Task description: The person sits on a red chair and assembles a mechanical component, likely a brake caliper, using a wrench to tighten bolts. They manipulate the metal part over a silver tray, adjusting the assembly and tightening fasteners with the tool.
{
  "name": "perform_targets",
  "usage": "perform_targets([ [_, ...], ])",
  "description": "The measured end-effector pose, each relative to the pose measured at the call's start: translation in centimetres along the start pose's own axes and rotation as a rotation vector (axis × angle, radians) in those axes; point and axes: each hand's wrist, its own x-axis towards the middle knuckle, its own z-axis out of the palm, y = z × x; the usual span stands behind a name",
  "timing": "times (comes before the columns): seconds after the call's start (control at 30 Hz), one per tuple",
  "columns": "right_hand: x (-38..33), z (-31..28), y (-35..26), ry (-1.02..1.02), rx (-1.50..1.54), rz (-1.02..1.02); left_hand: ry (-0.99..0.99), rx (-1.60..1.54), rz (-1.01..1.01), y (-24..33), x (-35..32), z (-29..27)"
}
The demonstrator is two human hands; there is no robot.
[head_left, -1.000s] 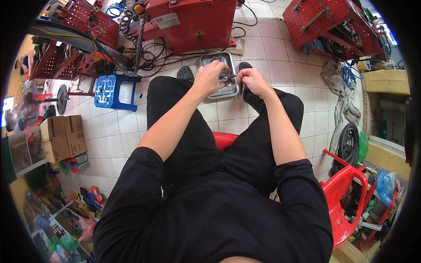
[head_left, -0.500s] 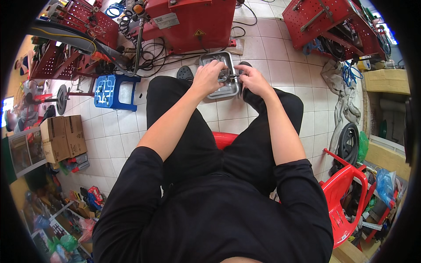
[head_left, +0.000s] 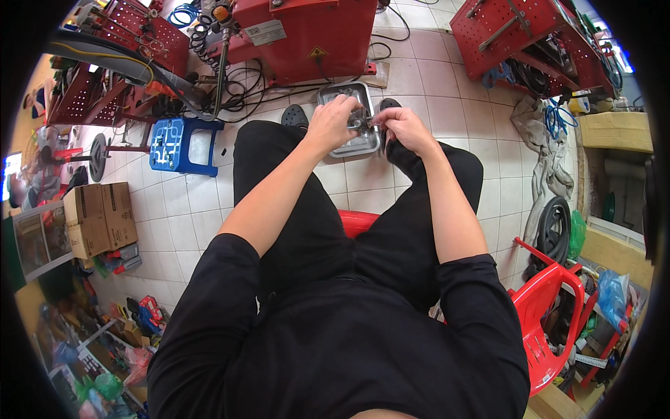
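I have a small metal part (head_left: 359,125) in the gap between the two hands, above the tray (head_left: 357,150). My left grip (head_left: 329,127) comes in from the part's left side, palm down, its fingers curled and closed on it, so the metal shows just past the fingertips. My right grip (head_left: 407,130) sits beyond the tray's right rim, thumb and fingertips bent inward and close to the part's right end. At this size I can't fairly tell whether they pinch it or only hover beside it.

The grey tray rests on the tiled floor (head_left: 492,167), ahead of my knees, with more small pieces (head_left: 345,92) toward its far end. A dark clog (head_left: 294,116) is near its left side. Past it I see the red machine (head_left: 300,45), and off to the left a blue stool (head_left: 169,145).
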Motion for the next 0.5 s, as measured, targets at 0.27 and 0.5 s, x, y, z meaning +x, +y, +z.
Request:
perform_targets([
  [0.27, 0.9, -1.3, 1.3, -0.073, -0.07, -0.004, -0.002, -0.014, 0.006, 0.1, 0.1, 0.1],
  [0.5, -0.3, 0.5, -1.0, 0.179, -0.087, 0.036, -0.001, -0.036, 0.018, -0.2, 0.0, 0.2],
])
